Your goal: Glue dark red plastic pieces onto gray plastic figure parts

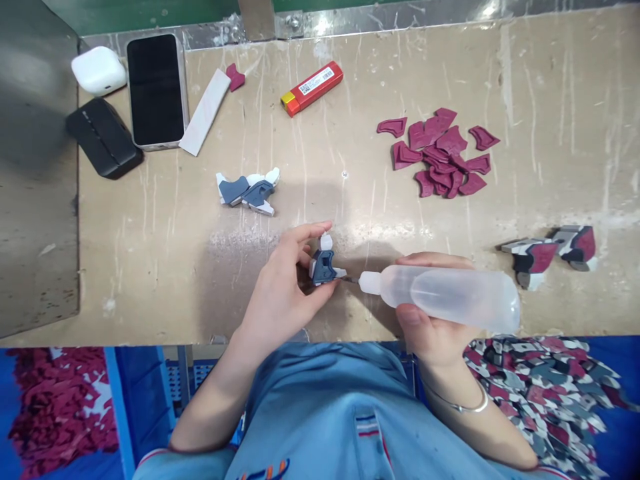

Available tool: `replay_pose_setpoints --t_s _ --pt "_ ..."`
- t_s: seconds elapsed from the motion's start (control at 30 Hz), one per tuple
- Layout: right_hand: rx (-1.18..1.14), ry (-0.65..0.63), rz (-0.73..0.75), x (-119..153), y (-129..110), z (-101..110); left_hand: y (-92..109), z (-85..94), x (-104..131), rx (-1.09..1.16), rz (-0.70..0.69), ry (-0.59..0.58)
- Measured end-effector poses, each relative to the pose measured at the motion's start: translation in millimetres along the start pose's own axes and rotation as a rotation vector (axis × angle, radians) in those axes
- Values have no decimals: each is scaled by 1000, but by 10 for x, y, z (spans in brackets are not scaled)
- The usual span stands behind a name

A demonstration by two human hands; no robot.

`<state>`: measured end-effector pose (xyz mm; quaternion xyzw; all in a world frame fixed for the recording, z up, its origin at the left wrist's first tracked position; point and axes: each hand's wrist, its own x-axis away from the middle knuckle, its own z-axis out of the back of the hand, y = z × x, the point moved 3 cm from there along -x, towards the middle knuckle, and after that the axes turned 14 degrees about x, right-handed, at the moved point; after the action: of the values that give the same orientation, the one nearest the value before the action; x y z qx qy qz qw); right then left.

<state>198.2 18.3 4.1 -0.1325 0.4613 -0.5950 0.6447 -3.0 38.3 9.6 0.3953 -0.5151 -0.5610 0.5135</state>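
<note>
Between the fingers and thumb of my left hand (285, 283) is a small blue-grey and white plastic part (325, 265). My right hand (435, 327) is wrapped round a translucent squeeze bottle (450, 297), held nearly level. Its thin nozzle points left and reaches the lower right side of the part; whether it touches cannot be made out. Two similar blue-grey and white parts (249, 191) lie on the worktable beyond my left hand. Loose maroon pieces (440, 157) are heaped further back on the right.
Two assembled maroon, white and dark parts (535, 260) rest at right. A red lighter (313, 88), white strip (205, 112), phone (156, 90), white case (99, 70) and black device (104, 138) lie at the back. Below the table edge are blue bins with maroon pieces (60, 413) and mixed parts (545, 400).
</note>
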Motion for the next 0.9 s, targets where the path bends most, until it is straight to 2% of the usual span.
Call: replay_pose_setpoints --t_s 0.43,0.73,0.9 --pt "-112 33 -59 -2 33 -28 7 5 -3 -36 -28 -9" --pt "-101 27 -73 -54 -2 -67 3 6 12 -30 -34 -8" --pt "-67 34 -134 -9 8 -81 -10 7 2 -12 -29 -12"
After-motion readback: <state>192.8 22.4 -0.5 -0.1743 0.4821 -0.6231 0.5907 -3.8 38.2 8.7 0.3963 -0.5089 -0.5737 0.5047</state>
